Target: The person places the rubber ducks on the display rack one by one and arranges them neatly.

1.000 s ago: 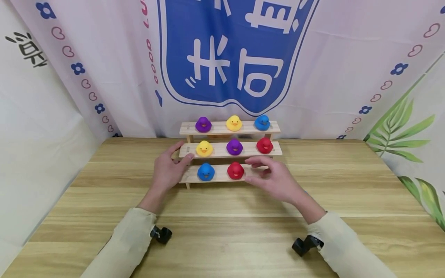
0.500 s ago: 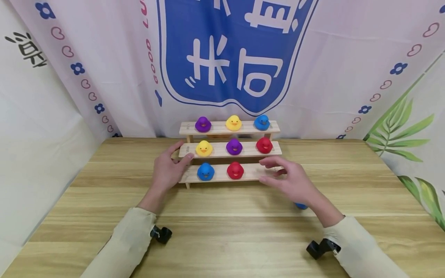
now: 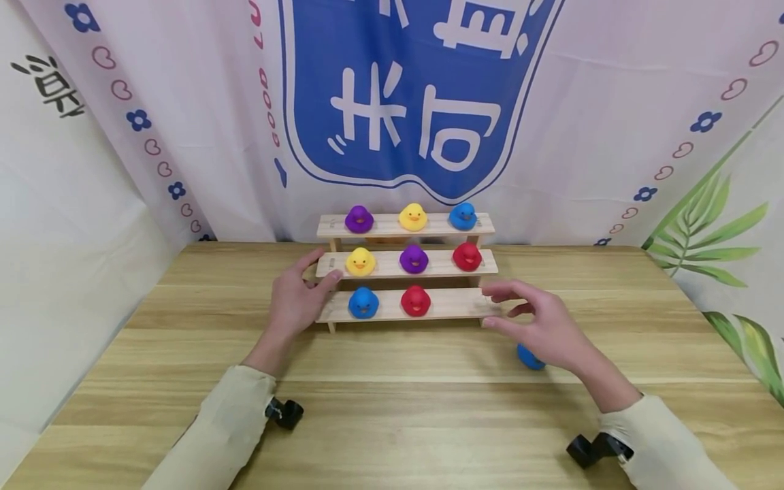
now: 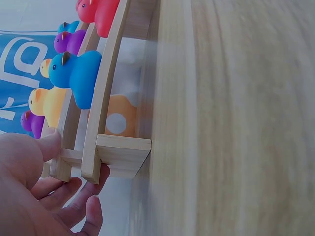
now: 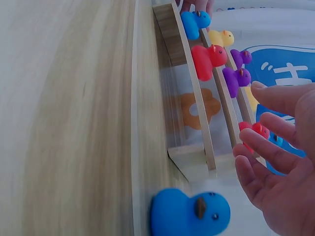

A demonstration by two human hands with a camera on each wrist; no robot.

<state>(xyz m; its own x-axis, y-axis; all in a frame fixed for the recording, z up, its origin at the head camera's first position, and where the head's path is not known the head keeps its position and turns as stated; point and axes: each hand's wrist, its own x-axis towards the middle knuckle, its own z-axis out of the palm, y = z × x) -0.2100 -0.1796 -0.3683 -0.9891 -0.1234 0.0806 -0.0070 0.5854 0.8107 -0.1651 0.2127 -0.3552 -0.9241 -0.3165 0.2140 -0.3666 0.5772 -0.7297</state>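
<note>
A three-step wooden stand [image 3: 456,303] bears several rubber ducks. The bottom step has a blue duck [image 3: 364,303] and a red duck [image 3: 416,301], with bare wood to their right. My left hand [image 3: 297,297] holds the stand's left end, its thumb on the middle step and fingers below in the left wrist view. My right hand [image 3: 545,323] hovers by the bottom step's right end, fingers spread and holding nothing. Below it, another blue duck [image 3: 530,357] sits on the table, partly hidden by the hand in the head view.
On the middle step are a yellow duck [image 3: 361,262], a purple duck [image 3: 414,259] and a red duck [image 3: 467,257]. Purple, yellow and blue ducks line the top step. A printed curtain [image 3: 233,170] hangs behind the wooden table [image 3: 380,422]. An orange flower-shaped piece [image 5: 210,102] shows behind the stand.
My right hand has moved right, away from the red duck on the bottom step, uncovering that step's right end and the blue duck on the table. My left hand stays at the stand.
</note>
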